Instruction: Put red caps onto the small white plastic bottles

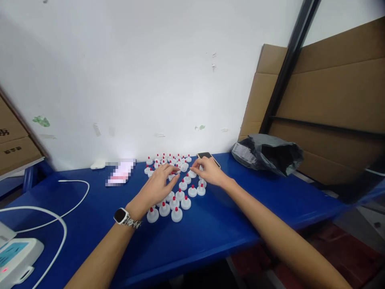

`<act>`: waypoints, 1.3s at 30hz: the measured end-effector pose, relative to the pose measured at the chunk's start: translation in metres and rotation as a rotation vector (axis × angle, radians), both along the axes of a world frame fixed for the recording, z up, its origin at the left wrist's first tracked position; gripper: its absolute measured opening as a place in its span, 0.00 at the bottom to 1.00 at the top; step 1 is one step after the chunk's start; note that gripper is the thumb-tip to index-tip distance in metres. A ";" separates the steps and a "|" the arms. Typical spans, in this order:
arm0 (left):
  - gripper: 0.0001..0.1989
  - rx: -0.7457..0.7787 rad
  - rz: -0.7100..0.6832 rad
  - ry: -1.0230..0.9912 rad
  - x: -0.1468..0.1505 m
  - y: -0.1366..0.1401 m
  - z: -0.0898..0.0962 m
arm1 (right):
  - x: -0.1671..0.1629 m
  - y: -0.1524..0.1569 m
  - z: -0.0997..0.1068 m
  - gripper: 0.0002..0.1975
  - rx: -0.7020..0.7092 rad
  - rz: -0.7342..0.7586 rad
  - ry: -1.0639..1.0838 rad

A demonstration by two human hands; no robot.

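Many white round nozzle caps with red tips [176, 214] stand in a loose cluster on the blue table [210, 241]. Over the middle of the cluster reaches my left hand [159, 182], its fingers stretched out and the thumb apart, with caps beneath and beside it. My right hand [209, 170] is at the cluster's right side, thumb and forefinger brought together in a pinch just above a white cap [192, 174]. Whatever lies between those fingertips is too small to make out. A pale cap [183, 167] sits between the two hands. Some caps are hidden behind my hands.
Behind my right hand lies a phone [215, 160]. A grey plastic bag [267, 152] rests at the table's right rear. To the left are a blurred pink-and-white item [122, 172], a small white case [98, 164], a white cable [86, 192] and a white device [22, 253]. A wall stands behind.
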State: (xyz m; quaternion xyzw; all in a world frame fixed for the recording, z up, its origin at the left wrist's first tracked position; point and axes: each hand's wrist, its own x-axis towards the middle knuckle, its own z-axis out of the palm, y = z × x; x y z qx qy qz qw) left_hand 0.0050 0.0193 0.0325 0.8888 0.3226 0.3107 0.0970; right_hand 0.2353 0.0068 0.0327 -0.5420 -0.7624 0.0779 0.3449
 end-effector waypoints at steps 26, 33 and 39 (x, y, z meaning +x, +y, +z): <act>0.16 -0.066 0.131 0.107 -0.025 0.014 -0.003 | -0.051 0.054 0.013 0.02 -0.170 0.168 -0.324; 0.16 -0.048 0.093 0.084 -0.018 0.007 -0.004 | -0.045 0.030 -0.001 0.15 -0.324 0.390 0.731; 0.15 -0.025 0.057 0.145 -0.014 -0.002 0.002 | -0.046 0.024 -0.003 0.18 -0.361 0.433 0.783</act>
